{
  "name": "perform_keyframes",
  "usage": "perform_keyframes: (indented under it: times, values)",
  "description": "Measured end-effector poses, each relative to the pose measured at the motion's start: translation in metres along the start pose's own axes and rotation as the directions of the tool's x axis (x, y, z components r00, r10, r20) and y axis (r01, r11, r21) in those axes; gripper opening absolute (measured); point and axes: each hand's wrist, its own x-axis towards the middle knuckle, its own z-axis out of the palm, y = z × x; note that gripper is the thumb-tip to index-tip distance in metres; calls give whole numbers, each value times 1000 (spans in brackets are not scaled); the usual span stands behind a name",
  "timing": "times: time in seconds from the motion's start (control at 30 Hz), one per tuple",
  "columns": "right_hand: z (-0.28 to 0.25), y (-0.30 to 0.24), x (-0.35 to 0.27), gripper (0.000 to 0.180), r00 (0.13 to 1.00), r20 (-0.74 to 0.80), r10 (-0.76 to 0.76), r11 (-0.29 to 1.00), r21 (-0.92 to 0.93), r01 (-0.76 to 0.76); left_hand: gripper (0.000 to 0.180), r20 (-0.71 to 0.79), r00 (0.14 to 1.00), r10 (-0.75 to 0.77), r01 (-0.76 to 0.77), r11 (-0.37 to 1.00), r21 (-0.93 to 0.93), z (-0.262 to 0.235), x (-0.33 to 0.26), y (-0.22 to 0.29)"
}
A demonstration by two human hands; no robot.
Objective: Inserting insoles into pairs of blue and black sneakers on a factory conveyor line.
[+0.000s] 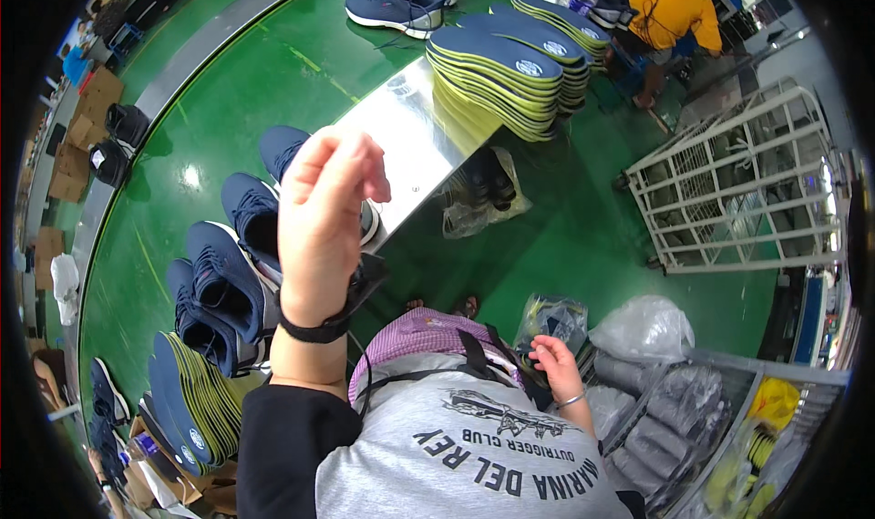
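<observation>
Head view: the left hand (328,186) is raised with its fingers folded in, and I cannot tell whether that grip closes on anything, since the fingertips are partly hidden. The right hand (558,366) is loosely curled and released, with nothing visible in it, near a clear plastic bag (552,317).

The navy shoes (239,195) stand in a row beside the left forearm, on the curved green surface (228,109); the foremost is partly behind the left hand. To handle one well, I would take it around the heel or midfoot, keeping pressure off the collar, which looks soft enough to crease, and keeping laces clear of the fingers.

Beyond the hand, a smooth, reflective metal surface (401,145) carries a layered insole stack (497,72): flat, rounded shapes, navy on top, with yellow-green edges. A second insole stack (196,400) leans at lower left. Such thin layers would probably separate best with a fingertip at one edge. The shoe uppers look like knit fabric, over pale, firmer soles.
</observation>
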Motion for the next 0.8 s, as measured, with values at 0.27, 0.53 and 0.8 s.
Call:
perform_keyframes:
  times: [0.27,0.53,0.8]
  values:
    - [-27,-19,80,26,977,195,-83,979,-165,116,15,3,1000,8,-9,973,229,18,35,10]
    - [-65,-35,150,25,961,227,-158,945,-247,214,30,-99,956,-277,258,629,733,11,177,-6]
    - [-55,-62,172,24,995,93,-31,952,-301,58,43,-158,985,63,152,89,984,-95,363,-126]
